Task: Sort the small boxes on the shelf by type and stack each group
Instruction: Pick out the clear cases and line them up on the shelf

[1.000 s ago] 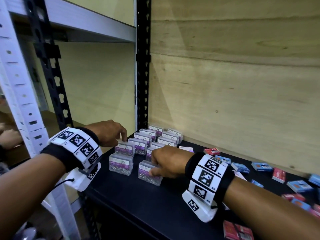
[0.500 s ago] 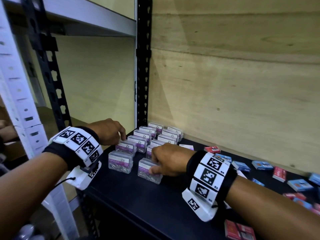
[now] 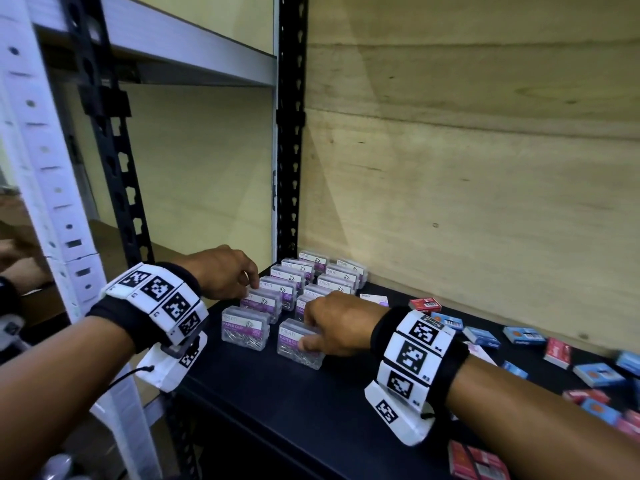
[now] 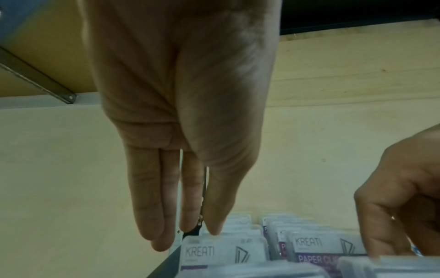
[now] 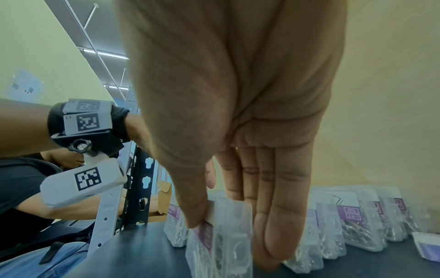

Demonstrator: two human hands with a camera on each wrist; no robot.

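Clear box (image 3: 300, 344) of paper clips, right hand (image 3: 337, 323) pinching

Dim warm light, a brighter patch on the back panel (image 3: 346, 237), edges bowed, wrist views soft and murky.

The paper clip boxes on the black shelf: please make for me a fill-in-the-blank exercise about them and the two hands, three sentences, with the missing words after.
1. The right hand pinches a clear paper clip box between the fingers and the ____.
2. The paper clip boxes stand in ____ rows toward the corner post.
3. The small red and blue boxes lie scattered to the ____ of the right hand, on the black shelf.

Missing words: thumb; two; right
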